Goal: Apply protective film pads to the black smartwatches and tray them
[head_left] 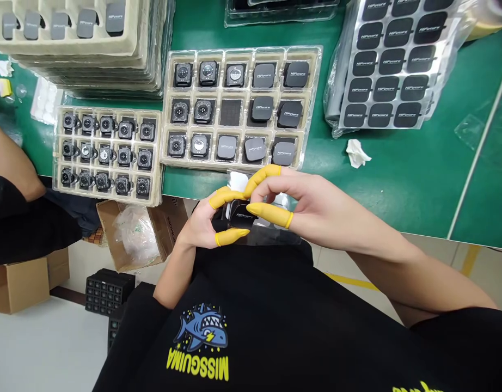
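Observation:
Yellow finger cots cover the thumbs and forefingers of both hands. My left hand [212, 218] grips a black square piece [242, 215] with pale lettering, at the table's near edge. My right hand [292, 198] pinches at the right side of that piece, its thumb tip over it. Under and beside the hands lies a clear film sheet [271, 235] with white patches, partly hidden. Just beyond, a tray [165, 158] holds watch bodies face down on the left and black lettered squares on the right; one middle compartment has only a dark bottom.
A smaller tray [57, 188] of watch bodies sits left, below stacked trays [153, 65]. Sheets of lettered black stickers [385, 87] lie right, near crumpled white paper [357, 153]. Another person's arm [14, 158] is at far left. An open carton [108, 239] stands below the table.

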Action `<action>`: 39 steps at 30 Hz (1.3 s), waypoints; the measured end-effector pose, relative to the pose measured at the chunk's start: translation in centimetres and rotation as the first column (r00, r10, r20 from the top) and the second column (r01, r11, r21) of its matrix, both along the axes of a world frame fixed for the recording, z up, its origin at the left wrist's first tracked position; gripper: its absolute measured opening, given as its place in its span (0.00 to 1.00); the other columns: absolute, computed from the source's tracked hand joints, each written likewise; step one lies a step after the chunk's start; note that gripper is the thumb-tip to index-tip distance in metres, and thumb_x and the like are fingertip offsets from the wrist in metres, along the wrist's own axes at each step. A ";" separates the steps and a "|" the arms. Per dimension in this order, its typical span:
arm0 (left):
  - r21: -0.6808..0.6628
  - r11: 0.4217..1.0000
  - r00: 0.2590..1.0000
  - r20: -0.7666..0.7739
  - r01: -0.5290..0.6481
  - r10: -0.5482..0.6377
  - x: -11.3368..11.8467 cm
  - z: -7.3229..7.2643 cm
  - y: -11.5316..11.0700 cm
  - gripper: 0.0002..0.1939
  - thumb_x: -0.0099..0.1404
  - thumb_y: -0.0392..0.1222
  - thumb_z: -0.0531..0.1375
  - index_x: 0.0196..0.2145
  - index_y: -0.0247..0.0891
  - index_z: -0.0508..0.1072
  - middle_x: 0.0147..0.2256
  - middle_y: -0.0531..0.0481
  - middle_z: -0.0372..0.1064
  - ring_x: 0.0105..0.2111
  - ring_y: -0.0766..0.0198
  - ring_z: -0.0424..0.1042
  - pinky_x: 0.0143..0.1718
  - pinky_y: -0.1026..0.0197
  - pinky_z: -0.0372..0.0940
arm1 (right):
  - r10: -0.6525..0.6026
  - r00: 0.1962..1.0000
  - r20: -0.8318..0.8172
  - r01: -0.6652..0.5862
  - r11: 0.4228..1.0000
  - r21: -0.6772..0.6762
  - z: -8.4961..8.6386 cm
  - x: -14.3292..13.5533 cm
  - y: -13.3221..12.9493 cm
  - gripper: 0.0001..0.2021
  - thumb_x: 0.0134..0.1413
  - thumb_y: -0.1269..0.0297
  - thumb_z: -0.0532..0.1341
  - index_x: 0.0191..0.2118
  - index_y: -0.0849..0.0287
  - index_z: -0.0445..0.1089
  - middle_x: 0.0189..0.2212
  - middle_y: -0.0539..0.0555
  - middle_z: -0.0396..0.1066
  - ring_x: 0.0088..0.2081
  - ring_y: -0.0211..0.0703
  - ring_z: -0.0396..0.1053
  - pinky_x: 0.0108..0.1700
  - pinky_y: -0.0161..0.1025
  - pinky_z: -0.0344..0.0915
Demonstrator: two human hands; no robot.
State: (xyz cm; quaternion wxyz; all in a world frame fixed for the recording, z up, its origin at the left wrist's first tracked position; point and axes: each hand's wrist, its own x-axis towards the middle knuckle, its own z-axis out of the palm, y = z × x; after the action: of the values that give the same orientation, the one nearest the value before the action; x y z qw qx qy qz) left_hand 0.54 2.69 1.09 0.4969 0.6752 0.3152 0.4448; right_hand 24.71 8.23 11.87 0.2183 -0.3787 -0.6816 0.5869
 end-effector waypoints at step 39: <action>-0.130 0.983 0.992 -0.044 -0.126 0.121 0.3 -0.2 -0.9 0.27 0.68 0.57 0.75 0.59 0.44 0.82 0.38 0.50 0.77 0.31 0.66 0.72 0.33 0.62 0.71 | -0.077 0.994 0.075 0.091 0.976 -0.199 -4.0 -2.6 -2.9 0.15 0.69 0.48 0.65 0.44 0.50 0.62 0.27 0.45 0.68 0.26 0.42 0.63 0.30 0.39 0.57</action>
State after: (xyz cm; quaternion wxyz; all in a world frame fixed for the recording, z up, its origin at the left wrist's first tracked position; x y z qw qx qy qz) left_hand 0.84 1.76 0.85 0.5062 0.6277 0.3942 0.4409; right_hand 22.09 5.30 7.86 0.1804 -0.4467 -0.6088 0.6303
